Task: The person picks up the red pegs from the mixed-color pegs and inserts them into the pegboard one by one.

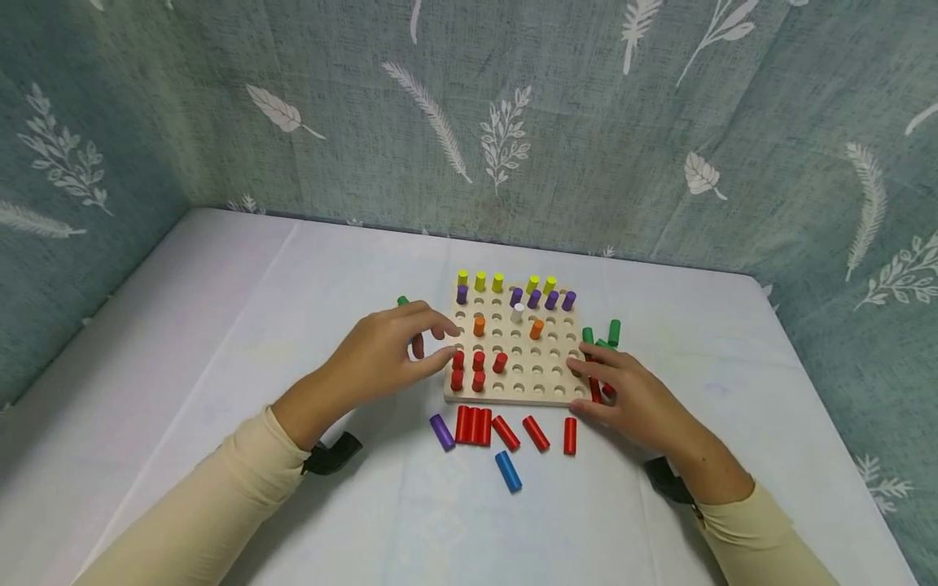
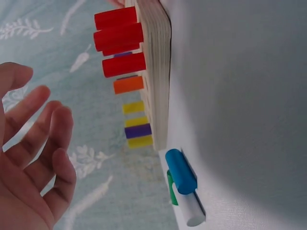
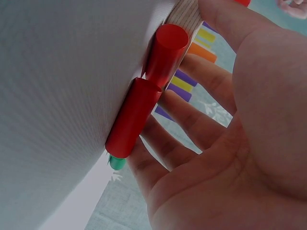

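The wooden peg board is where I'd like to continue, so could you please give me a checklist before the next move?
1. Wooden peg board flat on the table: ok.
2. Left hand free: ok, no peg shows in its fingers.
3. Firm brace from the right hand: cannot tell; it is at the board's right edge, but the pressure does not show.
4. Room beside the upright red pegs: ok, empty holes lie to their right.
5. Loose red pegs available: ok, several lie just in front of the board.
6. Yellow pegs in an unbroken row: not ok, a gap separates three from two.
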A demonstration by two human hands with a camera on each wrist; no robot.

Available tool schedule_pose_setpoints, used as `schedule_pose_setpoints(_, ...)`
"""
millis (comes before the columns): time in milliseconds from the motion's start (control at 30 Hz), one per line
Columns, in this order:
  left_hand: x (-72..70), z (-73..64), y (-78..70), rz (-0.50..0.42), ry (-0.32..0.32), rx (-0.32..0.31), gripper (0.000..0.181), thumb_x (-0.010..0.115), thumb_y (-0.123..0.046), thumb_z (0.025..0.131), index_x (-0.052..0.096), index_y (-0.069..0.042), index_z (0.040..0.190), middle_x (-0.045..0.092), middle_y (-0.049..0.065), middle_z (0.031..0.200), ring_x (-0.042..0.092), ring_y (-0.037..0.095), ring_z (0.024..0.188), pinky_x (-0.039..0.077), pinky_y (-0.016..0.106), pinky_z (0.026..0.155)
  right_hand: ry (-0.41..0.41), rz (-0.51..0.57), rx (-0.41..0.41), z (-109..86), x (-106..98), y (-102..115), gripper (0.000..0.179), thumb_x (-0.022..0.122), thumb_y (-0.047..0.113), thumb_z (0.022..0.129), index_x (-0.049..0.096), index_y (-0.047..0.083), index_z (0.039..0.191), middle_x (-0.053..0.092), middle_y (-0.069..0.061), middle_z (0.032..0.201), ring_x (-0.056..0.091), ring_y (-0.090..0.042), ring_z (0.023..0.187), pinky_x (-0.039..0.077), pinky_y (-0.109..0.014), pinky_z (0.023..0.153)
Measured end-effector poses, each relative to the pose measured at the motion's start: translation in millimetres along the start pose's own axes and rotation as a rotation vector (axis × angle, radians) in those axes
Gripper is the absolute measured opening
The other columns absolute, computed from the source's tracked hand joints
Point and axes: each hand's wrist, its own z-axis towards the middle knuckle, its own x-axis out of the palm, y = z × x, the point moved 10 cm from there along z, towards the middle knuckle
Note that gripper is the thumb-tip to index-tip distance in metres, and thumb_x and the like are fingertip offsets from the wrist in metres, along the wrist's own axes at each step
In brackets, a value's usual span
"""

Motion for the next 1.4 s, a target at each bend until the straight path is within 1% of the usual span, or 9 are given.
schedule_pose_setpoints(300,7.1,-5.7,-8.1,0.033,0.045,0.025,0.018,0.08,-0.028,0.085,0.075,-0.021,0.1,0.067,-0.005,0.086,0.051,0.005,0.062,0.045,0.02,0.053,-0.006,0.006,0.007,0.5,-1.4,-1.4,0.065,0.081,0.034,0.084,0.057,0.019,0.142,0.04,-0.011,0.157,0.037,-0.04,0.144,0.041,-0.058,0.11)
schedule_pose_setpoints(367,10.5,-7.5,-10.4,0.037,0.067,0.032,0.019,0.081,-0.029,0.084,0.075,-0.022,0.1,0.067,-0.005,0.085,0.05,0.004,0.061,0.045,0.02,0.052,-0.004,0.009,0.007,0.8,-0.8,-1.2,0.066,0.081,0.035,0.083,0.058,0.019,0.142,0.04,-0.011,0.157,0.037,-0.04,0.144,0.041,-0.058,0.11)
schedule_pose_setpoints(533,17.5,-10.9,-15.8,0.056,0.127,0.042,0.022,0.082,-0.033,0.083,0.075,-0.025,0.102,0.065,-0.011,0.085,0.049,0.003,0.06,0.043,0.019,0.053,-0.001,0.009,0.009,1.9,0.3,-0.4,0.066,0.081,0.036,0.083,0.057,0.019,0.142,0.04,-0.01,0.157,0.037,-0.039,0.144,0.042,-0.057,0.11)
schedule_pose_setpoints(700,21.9,-11.5,-23.4,0.094,0.182,0.074,0.024,0.082,-0.038,0.082,0.075,-0.025,0.101,0.069,-0.011,0.088,0.048,0.003,0.059,0.043,0.017,0.053,-0.007,0.0,0.017,2.7,-1.8,0.1,0.066,0.081,0.035,0.083,0.058,0.02,0.142,0.039,-0.01,0.158,0.036,-0.039,0.144,0.041,-0.057,0.111)
schedule_pose_setpoints(800,28.0,-12.5,-25.1,0.079,0.232,0.081,0.024,0.082,-0.037,0.082,0.077,-0.025,0.101,0.071,-0.01,0.089,0.048,0.002,0.059,0.043,0.017,0.052,0.007,-0.003,0.032,2.0,-0.7,-1.0,0.066,0.081,0.035,0.083,0.057,0.02,0.143,0.039,-0.01,0.158,0.036,-0.04,0.144,0.042,-0.057,0.11)
schedule_pose_setpoints(967,41.9,-15.4,-27.0,0.053,0.342,0.084,0.026,0.082,-0.035,0.083,0.077,-0.024,0.106,0.069,-0.014,0.08,0.053,0.002,0.065,0.044,0.017,0.054,0.011,-0.003,0.041,1.6,-0.4,-2.0,0.067,0.081,0.035,0.083,0.057,0.02,0.143,0.039,-0.01,0.159,0.036,-0.04,0.145,0.043,-0.057,0.109)
schedule_pose_setpoints(1067,48.5,-18.0,-28.7,0.061,0.385,0.094,0.025,0.081,-0.034,0.084,0.076,-0.024,0.106,0.067,-0.015,0.076,0.056,0.003,0.068,0.045,0.017,0.056,0.007,0.0,0.037,1.4,-1.4,-1.5,0.066,0.081,0.036,0.083,0.057,0.02,0.143,0.039,-0.01,0.159,0.035,-0.04,0.145,0.042,-0.057,0.11)
schedule_pose_setpoints(1233,57.0,-22.4,-28.1,0.062,0.411,0.11,0.027,0.082,-0.033,0.083,0.077,-0.023,0.107,0.066,-0.016,0.074,0.055,0.0,0.066,0.045,0.017,0.058,0.009,-0.002,0.035,0.5,-0.2,-1.8,0.066,0.081,0.036,0.083,0.057,0.019,0.143,0.039,-0.011,0.158,0.035,-0.041,0.145,0.041,-0.058,0.111)
schedule_pose_setpoints(1400,61.2,-24.4,-29.8,0.061,0.403,0.142,0.028,0.083,-0.031,0.082,0.077,-0.021,0.107,0.064,-0.017,0.07,0.052,-0.003,0.064,0.045,0.018,0.059,0.004,-0.006,0.023,0.7,0.1,-2.2,0.066,0.081,0.035,0.083,0.057,0.019,0.143,0.039,-0.011,0.158,0.036,-0.04,0.144,0.04,-0.058,0.111)
